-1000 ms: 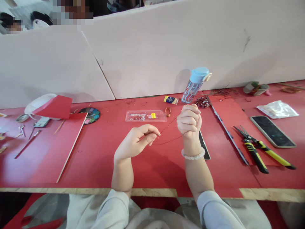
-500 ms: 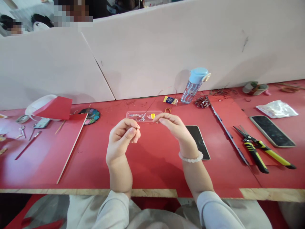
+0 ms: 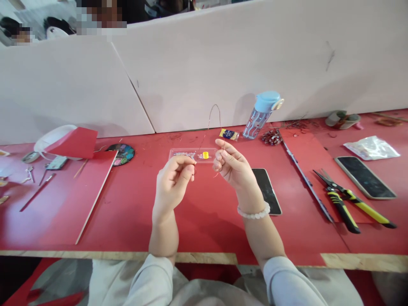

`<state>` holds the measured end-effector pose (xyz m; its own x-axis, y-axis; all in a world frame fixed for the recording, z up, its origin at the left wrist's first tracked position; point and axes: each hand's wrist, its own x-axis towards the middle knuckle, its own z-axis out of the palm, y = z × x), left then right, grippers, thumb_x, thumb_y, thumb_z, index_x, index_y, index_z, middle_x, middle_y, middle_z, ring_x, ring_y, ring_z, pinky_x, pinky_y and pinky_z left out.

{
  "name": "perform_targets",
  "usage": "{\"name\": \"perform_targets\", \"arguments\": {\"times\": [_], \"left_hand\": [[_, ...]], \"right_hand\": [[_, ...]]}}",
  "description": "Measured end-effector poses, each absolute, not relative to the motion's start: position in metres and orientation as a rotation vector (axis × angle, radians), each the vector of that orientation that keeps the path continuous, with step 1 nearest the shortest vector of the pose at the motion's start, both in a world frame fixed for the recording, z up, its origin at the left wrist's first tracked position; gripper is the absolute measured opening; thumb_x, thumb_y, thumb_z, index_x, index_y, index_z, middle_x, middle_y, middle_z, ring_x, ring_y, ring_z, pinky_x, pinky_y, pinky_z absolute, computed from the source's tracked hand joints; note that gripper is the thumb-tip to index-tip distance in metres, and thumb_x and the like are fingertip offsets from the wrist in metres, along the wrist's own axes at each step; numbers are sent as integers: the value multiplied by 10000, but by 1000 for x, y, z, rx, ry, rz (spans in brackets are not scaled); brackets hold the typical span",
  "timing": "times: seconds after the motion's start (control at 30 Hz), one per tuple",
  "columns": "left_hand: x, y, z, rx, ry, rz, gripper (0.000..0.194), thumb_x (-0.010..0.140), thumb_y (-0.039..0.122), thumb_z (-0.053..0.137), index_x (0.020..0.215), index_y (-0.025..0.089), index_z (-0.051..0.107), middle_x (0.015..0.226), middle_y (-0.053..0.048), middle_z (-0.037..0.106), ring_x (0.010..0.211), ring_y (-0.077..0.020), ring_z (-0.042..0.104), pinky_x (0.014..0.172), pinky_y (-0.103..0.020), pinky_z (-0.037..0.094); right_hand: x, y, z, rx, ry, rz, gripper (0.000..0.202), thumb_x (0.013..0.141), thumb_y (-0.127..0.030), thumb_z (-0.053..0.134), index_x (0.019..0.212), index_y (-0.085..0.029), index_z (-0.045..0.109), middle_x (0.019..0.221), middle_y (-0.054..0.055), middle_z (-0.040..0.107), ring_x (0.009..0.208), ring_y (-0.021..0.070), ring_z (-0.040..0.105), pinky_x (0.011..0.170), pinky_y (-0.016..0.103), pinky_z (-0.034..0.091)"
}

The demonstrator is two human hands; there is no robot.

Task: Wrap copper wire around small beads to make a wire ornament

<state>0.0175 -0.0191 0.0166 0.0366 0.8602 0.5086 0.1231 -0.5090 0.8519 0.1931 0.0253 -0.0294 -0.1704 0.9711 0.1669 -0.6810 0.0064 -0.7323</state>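
A thin copper-coloured wire (image 3: 216,105) rises in a narrow arch above and between my hands. My left hand (image 3: 174,182) pinches it between thumb and forefinger, with a tiny loop or piece showing at the fingertips. My right hand (image 3: 234,168), with a pale bead bracelet (image 3: 254,211) on its wrist, has thumb and fingers closed on the wire's other part. Just beyond my hands lies a shallow clear tray (image 3: 171,156) holding small shiny beads (image 3: 183,154) and a yellow cap-like piece (image 3: 205,155). My left fingers cover part of its front edge.
Right of my hands are a phone (image 3: 267,191), yellow-black pliers (image 3: 344,197), a second phone (image 3: 365,177) and a plastic bag (image 3: 371,148). A blue-lidded bottle (image 3: 261,114) stands before the white partition (image 3: 223,63). On the left lie a red board (image 3: 98,191) and a round palette-like disc (image 3: 123,154).
My right hand has turned upward, its fingers curling closed on the wire. My left hand has moved right, nearer to it. The wire's arch now stands higher between them.
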Motion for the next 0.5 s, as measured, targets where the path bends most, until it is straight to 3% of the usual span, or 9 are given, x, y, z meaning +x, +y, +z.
{"name": "perform_targets", "arguments": {"times": [0.5], "left_hand": [[26,-20,16,1739,926,1371,168,1018,326,575,961,206,679,717,16,624,605,-80,586,562,-185,474]], "right_hand": [[184,25,-29,-500,-791,1517,289,791,-339,812,1012,-284,635,705,-77,657,609,97,668,625,239,588]]}}
